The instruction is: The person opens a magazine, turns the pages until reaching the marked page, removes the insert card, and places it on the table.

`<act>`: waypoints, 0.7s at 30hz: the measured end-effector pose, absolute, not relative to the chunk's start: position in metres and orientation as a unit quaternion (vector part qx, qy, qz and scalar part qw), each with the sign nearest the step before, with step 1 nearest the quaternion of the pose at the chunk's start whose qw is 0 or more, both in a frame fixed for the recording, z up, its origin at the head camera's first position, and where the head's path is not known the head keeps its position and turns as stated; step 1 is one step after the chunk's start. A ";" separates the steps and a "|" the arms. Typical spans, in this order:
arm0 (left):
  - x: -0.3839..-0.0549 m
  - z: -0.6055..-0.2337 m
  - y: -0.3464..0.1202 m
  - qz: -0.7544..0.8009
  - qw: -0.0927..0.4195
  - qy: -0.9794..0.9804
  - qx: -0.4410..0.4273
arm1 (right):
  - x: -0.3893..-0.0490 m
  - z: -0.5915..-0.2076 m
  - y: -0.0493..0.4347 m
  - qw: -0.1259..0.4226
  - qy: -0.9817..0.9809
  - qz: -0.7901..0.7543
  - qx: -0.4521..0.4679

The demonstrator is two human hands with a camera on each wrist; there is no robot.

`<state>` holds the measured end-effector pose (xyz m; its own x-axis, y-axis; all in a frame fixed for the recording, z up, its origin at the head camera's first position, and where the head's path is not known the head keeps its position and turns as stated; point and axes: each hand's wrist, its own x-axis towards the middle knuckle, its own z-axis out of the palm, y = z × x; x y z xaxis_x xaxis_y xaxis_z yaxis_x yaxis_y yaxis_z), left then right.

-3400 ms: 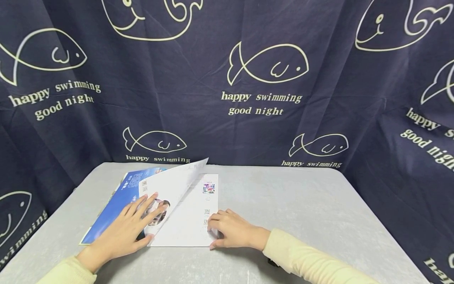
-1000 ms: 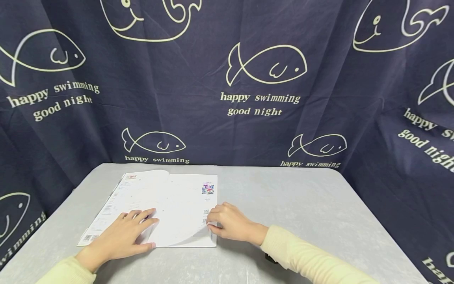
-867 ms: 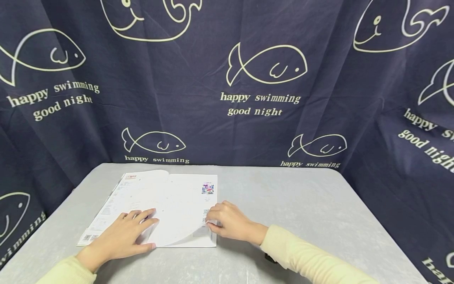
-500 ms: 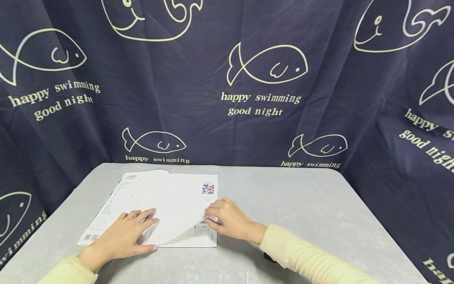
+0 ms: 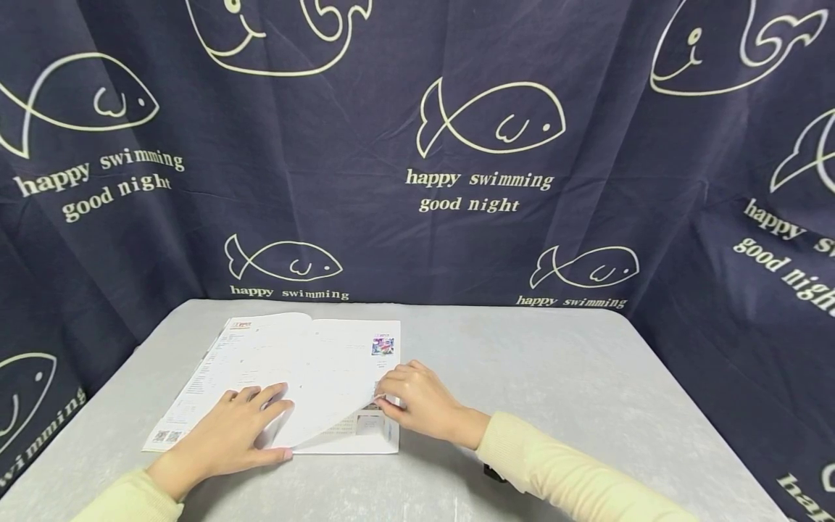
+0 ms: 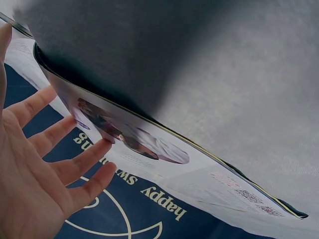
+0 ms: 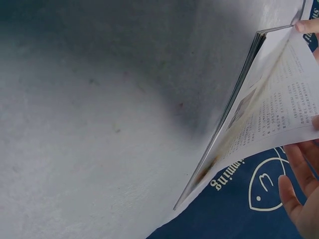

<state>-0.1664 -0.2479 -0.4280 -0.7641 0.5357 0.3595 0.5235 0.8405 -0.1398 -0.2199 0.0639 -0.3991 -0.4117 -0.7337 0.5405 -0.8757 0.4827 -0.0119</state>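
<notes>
An open magazine (image 5: 267, 348) lies on the grey table, white pages up, its right page carrying a small colourful picture near the top. My left hand (image 5: 225, 435) rests on the lower left page by the spine, fingers spread. With thumb and fingers, my right hand (image 5: 420, 402) pinches the lower right corner of a page (image 5: 339, 391). That corner is curled up, baring printed text and a grey box beneath. The right wrist view shows the raised page (image 7: 284, 109) bowed away from the stack, with the right hand's fingers (image 7: 299, 169) at its edge.
The grey table (image 5: 522, 377) stretches to the right of the magazine. A dark blue curtain (image 5: 365, 181) with fish drawings and lettering hangs behind and at both sides. A small black object (image 5: 493, 473) shows under the right wrist.
Earlier a page stood half turned over blue pages; it now lies flat on the left. Since then the right hand has lifted another page's corner, moving slightly up and left. The left hand stays nearly still.
</notes>
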 end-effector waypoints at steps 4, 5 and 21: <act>-0.166 -0.427 -0.248 0.016 0.193 -0.940 -0.281 | -0.219 -0.399 0.065 0.237 -0.829 0.146 0.485; -0.166 -0.427 -0.248 0.016 0.193 -0.940 -0.282 | -0.219 -0.399 0.065 0.236 -0.830 0.146 0.483; -0.167 -0.426 -0.249 0.019 0.191 -0.941 -0.279 | -0.221 -0.399 0.074 0.217 -0.844 0.157 0.465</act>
